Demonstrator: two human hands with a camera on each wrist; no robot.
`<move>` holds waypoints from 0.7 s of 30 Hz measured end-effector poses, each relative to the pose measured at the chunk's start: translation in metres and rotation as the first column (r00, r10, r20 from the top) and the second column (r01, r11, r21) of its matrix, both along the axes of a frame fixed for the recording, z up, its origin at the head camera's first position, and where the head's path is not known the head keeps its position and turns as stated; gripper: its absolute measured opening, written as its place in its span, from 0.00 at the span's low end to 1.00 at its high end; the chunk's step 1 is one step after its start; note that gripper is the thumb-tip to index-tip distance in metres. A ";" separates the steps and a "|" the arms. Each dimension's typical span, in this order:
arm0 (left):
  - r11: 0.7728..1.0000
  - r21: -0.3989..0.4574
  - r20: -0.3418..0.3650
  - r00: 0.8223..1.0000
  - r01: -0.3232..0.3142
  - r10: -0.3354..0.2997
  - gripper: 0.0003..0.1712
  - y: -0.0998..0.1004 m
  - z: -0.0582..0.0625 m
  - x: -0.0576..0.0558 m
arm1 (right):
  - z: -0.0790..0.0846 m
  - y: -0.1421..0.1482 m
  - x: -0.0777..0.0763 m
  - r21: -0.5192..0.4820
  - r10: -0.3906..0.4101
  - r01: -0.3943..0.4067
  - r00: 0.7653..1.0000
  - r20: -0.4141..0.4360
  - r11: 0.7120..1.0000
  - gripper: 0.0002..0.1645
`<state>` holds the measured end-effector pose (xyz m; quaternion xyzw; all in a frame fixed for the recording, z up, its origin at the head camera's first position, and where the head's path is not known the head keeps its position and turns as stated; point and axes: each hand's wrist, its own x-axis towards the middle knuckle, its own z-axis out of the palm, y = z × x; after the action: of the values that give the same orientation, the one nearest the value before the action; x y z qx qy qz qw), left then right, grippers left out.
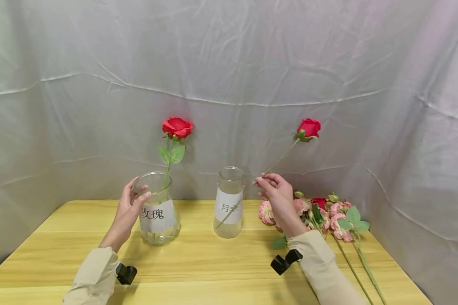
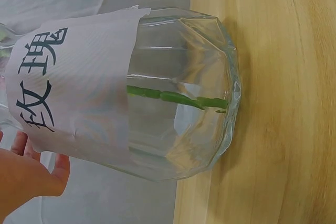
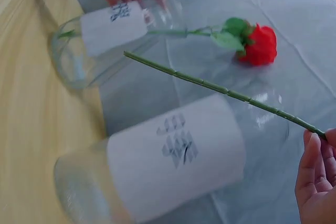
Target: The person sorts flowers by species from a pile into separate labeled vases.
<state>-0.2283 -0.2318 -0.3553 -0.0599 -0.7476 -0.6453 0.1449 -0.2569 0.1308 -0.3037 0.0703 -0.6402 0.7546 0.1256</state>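
My left hand [image 1: 127, 212] holds the wide glass vase [image 1: 159, 237] near its neck, thumb in front and fingers behind. A white paper label [image 2: 79, 82] with Chinese characters is stuck on this vase. In it stands a red rose [image 1: 177, 127] with green leaves; its cut stem end [image 2: 212, 102] is close to the glass bottom. Between thumb and fingers, my right hand [image 1: 280, 201] pinches the stem of another red rose [image 1: 309, 128], bloom up and to the right. The bare lower stem [image 3: 226, 90] slants down left, overlapping the narrow labelled glass vase [image 1: 228, 231] in the head view.
Right of the narrow vase, pink flowers [image 1: 341, 226] and another red bloom [image 1: 319, 202] lie on the wooden table [image 1: 198, 271], partly behind my right forearm. Their long stems [image 1: 368, 269] reach toward the front edge. A grey cloth [image 1: 229, 63] hangs behind the table.
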 end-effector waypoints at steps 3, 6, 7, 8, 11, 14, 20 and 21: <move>1.000 0.001 -0.003 1.000 -0.002 0.002 0.43 0.001 0.000 0.000 | 0.011 -0.012 -0.001 -0.022 0.009 -0.010 1.000 -0.030 1.000 0.09; 1.000 -0.002 -0.003 1.000 -0.005 0.005 0.43 0.001 0.000 0.000 | 0.021 -0.024 -0.003 -0.041 0.020 -0.022 0.998 -0.056 0.999 0.08; 1.000 -0.004 -0.001 1.000 -0.006 0.006 0.43 0.001 0.000 0.000 | 0.024 -0.027 -0.004 -0.053 0.025 -0.028 0.998 -0.060 0.998 0.07; 1.000 -0.007 0.000 1.000 -0.007 0.007 0.43 0.002 0.000 0.000 | 0.026 -0.030 -0.005 -0.062 0.030 -0.034 0.998 -0.064 0.998 0.07; 1.000 -0.011 0.003 1.000 -0.005 0.005 0.42 0.002 0.000 0.001 | 0.034 -0.038 -0.006 -0.088 0.039 -0.045 0.996 -0.076 0.995 0.06; 1.000 -0.012 0.003 1.000 0.001 -0.001 0.42 0.002 0.001 0.002 | 0.041 -0.046 -0.009 -0.104 0.033 -0.043 0.995 -0.093 0.994 0.06; 1.000 -0.008 -0.003 1.000 -0.003 0.003 0.42 0.002 0.000 0.002 | 0.058 -0.062 -0.017 -0.098 0.012 -0.023 0.995 -0.102 0.995 0.06; 1.000 -0.005 -0.006 1.000 -0.005 0.005 0.42 0.002 0.000 0.001 | 0.061 -0.065 -0.019 -0.101 0.010 -0.020 0.995 -0.100 0.995 0.06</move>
<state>-0.2271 -0.2300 -0.3548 -0.0604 -0.7491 -0.6428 0.1487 -0.2759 0.0659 -0.2432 0.1063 -0.5934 0.7826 0.1551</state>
